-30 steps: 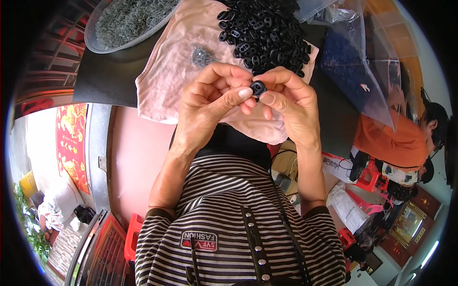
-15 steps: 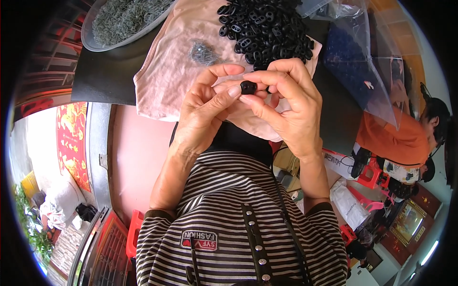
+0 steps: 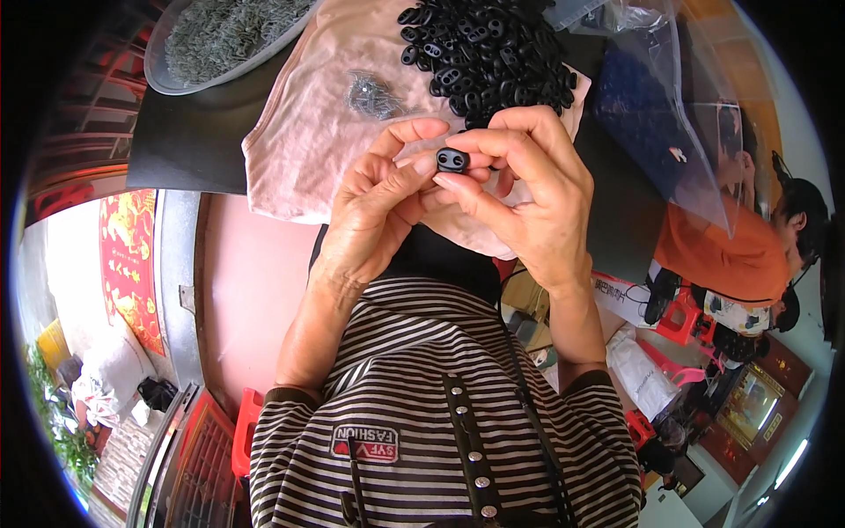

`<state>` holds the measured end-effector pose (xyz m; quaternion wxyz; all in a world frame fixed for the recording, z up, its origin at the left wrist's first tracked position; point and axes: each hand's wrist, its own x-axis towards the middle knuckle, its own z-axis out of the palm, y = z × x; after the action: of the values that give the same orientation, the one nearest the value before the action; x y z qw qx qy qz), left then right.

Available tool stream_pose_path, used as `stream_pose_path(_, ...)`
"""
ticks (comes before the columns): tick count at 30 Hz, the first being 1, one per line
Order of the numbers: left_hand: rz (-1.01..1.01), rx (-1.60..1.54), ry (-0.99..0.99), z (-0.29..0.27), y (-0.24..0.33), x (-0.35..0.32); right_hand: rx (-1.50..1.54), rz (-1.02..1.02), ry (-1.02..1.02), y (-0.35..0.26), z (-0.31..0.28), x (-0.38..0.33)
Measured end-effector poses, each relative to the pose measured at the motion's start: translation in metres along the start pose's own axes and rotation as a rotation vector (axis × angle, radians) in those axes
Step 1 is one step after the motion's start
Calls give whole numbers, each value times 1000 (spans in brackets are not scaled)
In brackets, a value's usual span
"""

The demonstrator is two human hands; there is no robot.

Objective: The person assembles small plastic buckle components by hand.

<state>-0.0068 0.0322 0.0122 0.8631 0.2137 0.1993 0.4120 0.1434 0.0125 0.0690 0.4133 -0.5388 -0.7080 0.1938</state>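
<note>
Once rolled from plain dark side, now showing both holes of toggle (image 3: 452, 160) unobstructed. Pinched in grip of left hand (image 3: 373, 201) and right hand (image 3: 544, 201), above cloth (image 3: 304, 154), near black pile (image 3: 493, 66).

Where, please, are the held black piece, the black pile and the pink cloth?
Held black piece (image 3: 452, 160), head view: two-holed face.
Black pile (image 3: 495, 63), head view: middle.
Pink cloth (image 3: 286, 163), head view: bare left part.
</note>
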Motion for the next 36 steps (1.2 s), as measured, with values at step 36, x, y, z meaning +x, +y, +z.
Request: stream_pose_path(36, 151, 184, 65, 17, -10, -4, 21, -8, 3, 3, -15, -9)
